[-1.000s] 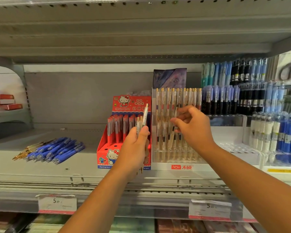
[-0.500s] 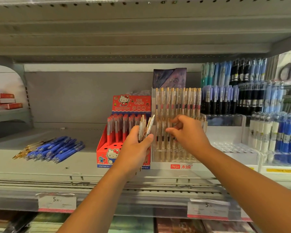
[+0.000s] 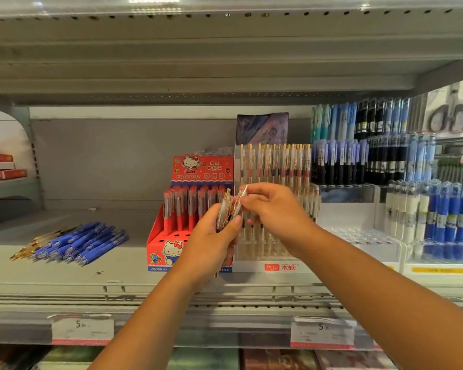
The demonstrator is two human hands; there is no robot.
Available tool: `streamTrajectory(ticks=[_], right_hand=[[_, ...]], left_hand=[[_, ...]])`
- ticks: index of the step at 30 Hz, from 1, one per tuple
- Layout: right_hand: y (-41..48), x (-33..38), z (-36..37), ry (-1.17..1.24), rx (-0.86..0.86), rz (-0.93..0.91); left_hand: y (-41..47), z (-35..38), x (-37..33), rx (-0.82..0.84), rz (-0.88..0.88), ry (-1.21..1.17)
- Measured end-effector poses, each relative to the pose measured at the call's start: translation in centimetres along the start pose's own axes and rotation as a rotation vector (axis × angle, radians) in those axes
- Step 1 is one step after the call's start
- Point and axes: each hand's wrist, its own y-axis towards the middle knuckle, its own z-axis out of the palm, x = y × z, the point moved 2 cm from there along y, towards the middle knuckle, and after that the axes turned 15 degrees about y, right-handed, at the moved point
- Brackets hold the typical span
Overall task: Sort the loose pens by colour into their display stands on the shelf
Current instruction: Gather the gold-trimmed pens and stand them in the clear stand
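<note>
My left hand [image 3: 210,244] grips a small bunch of clear, gold-clipped pens [image 3: 225,209] in front of the red Hello Kitty stand [image 3: 161,241]. My right hand [image 3: 275,212] pinches the top of one clear gold pen [image 3: 241,194] from that bunch. Just behind the hands stands the clear stand [image 3: 275,267], filled with matching gold-clipped pens. A loose pile of blue pens [image 3: 83,243] with a few gold ones [image 3: 35,244] lies on the shelf [image 3: 64,276] at the left.
Tiered stands of black, purple and light-blue pens [image 3: 358,158] fill the right side, with blue and white pens [image 3: 436,209] in a clear stand at the far right. Price tags [image 3: 82,329] hang on the shelf's front rail. Red boxes [image 3: 3,166] sit on a side shelf at the left.
My right hand has drawn back from the clear stand to the bunch in my left hand and now pinches one pen there. The left hand stayed roughly in place.
</note>
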Motion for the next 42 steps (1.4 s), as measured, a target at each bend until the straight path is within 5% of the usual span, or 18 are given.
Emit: streamTrajectory(ticks=[12,20,30,42], right_hand=[[0.4,1.3,-2.6,0.328,-0.212,-0.093],[1.8,0.4,-6.3,0.051,-0.411,-0.216],[1.4,-0.3,-5.6,-0.347,-0.313,-0.464],[1.6,-1.9,-5.4,-0.611,-0.247,-0.334]], left_hand=[[0.6,-0.2,0.9,-0.077,-0.183,-0.012],[0.5,-0.1,0.7,-0.075,-0.152,-0.109],[0.3,0.1,0.6,-0.07,-0.094,0.017],[0.3,0.3,0.3,-0.05,-0.018,-0.015]])
